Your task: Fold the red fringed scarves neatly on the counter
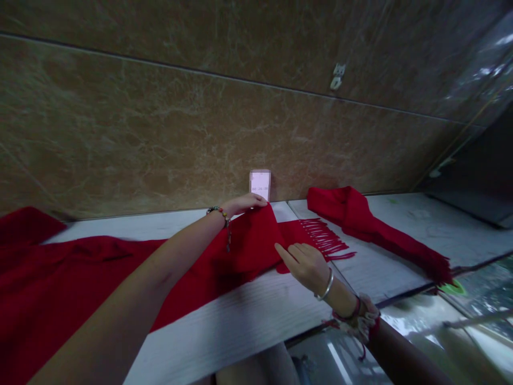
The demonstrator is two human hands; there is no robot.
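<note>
A long red scarf (pixel 248 243) lies along the white tabletop, folded over on itself, with a fringed end (pixel 326 238) sticking out to the right beneath the fold. My left hand (pixel 246 202) is closed on the fold's far edge, its fingertips at the upper corner. At the right edge of the same fold, my right hand (pixel 306 264) has one digit stretched over the cloth and the other fingers curled in. The cloth between those fingers is partly hidden.
Behind the left hand, a lit phone (pixel 260 183) showing a timer leans against the brown marbled wall (pixel 160 133). Another folded red scarf (pixel 372 227) lies to the right, its fringe at the table's front edge. A dark box-like object (pixel 473 166) stands at the far right.
</note>
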